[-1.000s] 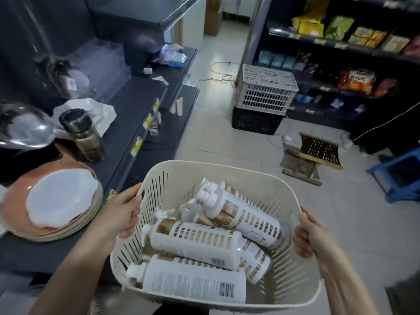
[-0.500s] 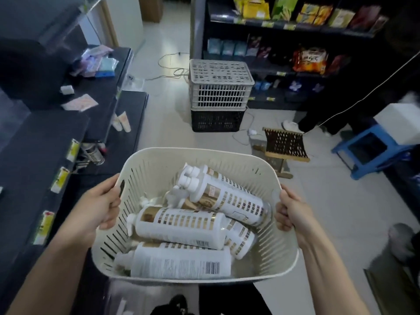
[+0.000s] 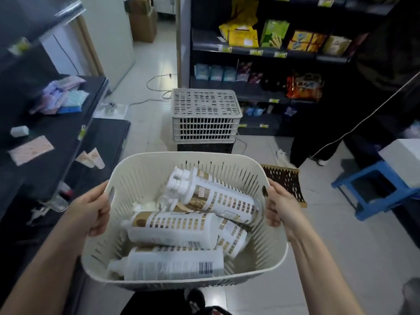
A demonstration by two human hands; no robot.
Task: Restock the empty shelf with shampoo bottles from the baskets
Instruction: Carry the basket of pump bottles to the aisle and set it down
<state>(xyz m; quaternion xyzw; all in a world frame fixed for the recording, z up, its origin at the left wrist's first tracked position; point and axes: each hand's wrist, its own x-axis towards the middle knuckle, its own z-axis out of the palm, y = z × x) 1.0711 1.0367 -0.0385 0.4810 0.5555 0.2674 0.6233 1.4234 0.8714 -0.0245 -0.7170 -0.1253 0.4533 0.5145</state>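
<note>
In a narrow shop aisle, a person carries a cream slatted basket point(image 3: 141, 178) of shampoo bottles point(image 3: 172, 226) at waist height, the left hand point(image 3: 91, 210) clamped over the left rim and the right hand point(image 3: 279, 208) curled round the right rim by the handle slot. Both hands are closed on the basket; neither touches a bottle. Several white bottles with gold-patterned labels lie on their sides in a loose heap inside, pump tops mostly pointing left and away, one at the near wall showing its barcode.

By the look of it the restocking has barely begun: every bottle in view is in the basket, and none stands on a shelf. The dark shelving on the left point(image 3: 56, 142) shows bare stretches between a few packets and tubes, and may be the destination, though that cannot be told for certain. Ahead, a grey crate point(image 3: 204, 119) sits stacked on a black one, before stocked snack shelves point(image 3: 261, 51); a blue stool point(image 3: 372, 189) stands to the right. What remains, in all likelihood, is setting the basket down and standing the bottles upright one by one.
</note>
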